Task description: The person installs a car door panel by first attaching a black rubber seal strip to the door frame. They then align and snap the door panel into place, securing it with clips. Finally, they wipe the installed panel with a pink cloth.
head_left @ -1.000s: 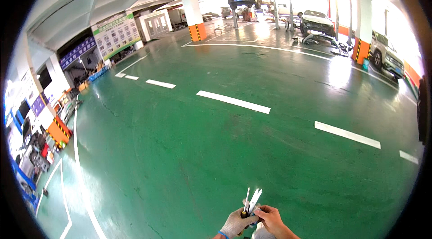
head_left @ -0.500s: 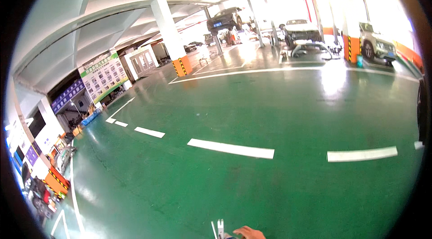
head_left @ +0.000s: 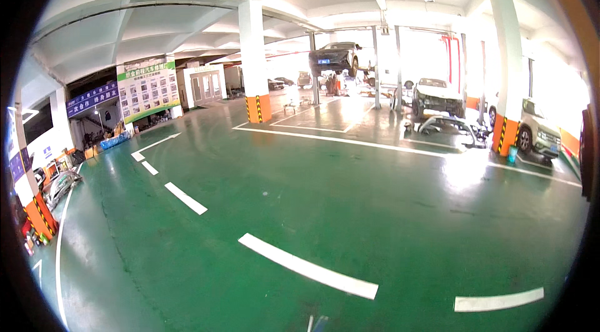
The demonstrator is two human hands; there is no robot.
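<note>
Neither of my hands is in view at this moment. At the lower edge, only the tips of a thin pale rod [head_left: 310, 323] and a blurred greyish piece [head_left: 320, 324] beside it poke into the picture. Their kind cannot be made out, and what holds them is hidden below the edge. Around them spreads a glossy green painted floor [head_left: 250, 207] with a white dashed line [head_left: 306, 266] across it.
Pillars with orange bases [head_left: 257, 109] stand ahead and to the right. A dark car [head_left: 335, 58] is raised on a lift; a white car [head_left: 435, 95], a loose bumper [head_left: 447, 124] and a beige SUV [head_left: 534, 125] are at right. A notice board [head_left: 149, 89] hangs at left.
The view has tilted up and levelled, so the floor lines sit lower. A hand seen at the lower edge has dropped out of sight, and the pale pieces beside it have mostly gone too.
</note>
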